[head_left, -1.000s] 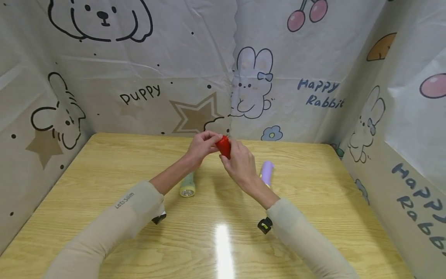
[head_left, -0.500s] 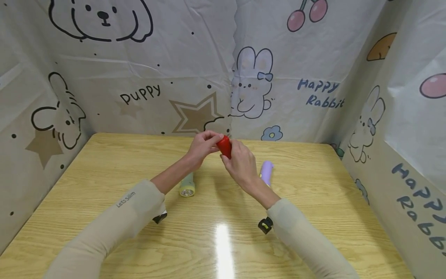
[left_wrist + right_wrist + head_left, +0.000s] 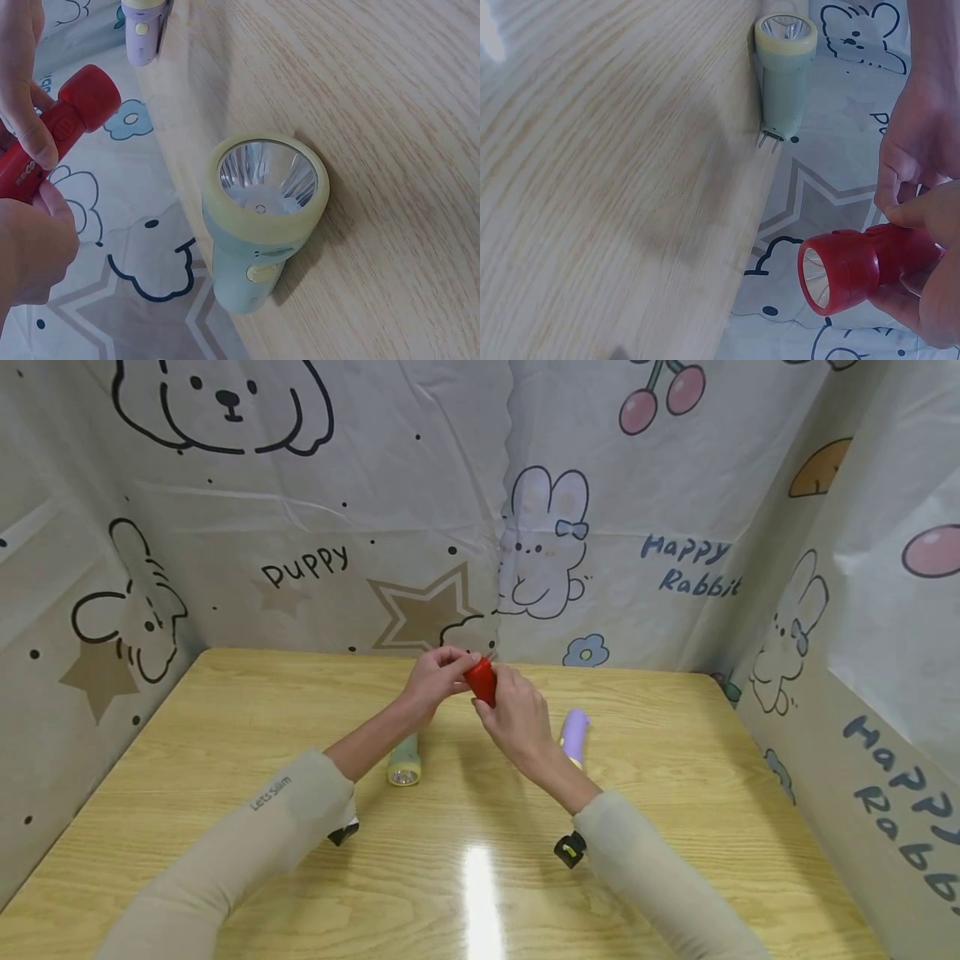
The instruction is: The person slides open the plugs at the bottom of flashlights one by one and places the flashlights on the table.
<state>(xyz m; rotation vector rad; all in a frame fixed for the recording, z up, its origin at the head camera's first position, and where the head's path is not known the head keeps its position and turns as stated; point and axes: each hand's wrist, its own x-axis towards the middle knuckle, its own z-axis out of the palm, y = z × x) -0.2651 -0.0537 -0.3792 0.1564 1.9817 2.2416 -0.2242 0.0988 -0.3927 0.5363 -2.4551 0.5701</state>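
Both hands hold one red flashlight [image 3: 482,682] above the far part of the table. My left hand [image 3: 437,682] pinches its upper end between thumb and fingers in the head view. Wrapped around its body from the other side is my right hand [image 3: 517,714]. The right wrist view shows the flashlight's clear lens [image 3: 816,278] facing left, with the tail end hidden among the fingers. A switch [image 3: 64,127] on its side shows in the left wrist view, close to a thumb.
On the wooden table [image 3: 450,877] lies a green flashlight [image 3: 247,277] with a yellow rim; metal prongs [image 3: 769,141] stick out of its tail. A purple flashlight [image 3: 575,733] lies to the right, partly behind the right forearm. Printed cloth [image 3: 420,485] walls the back and sides.
The head view has tilted up slightly, so everything sits a little lower in it. Both hands keep holding the red flashlight in about the same place.
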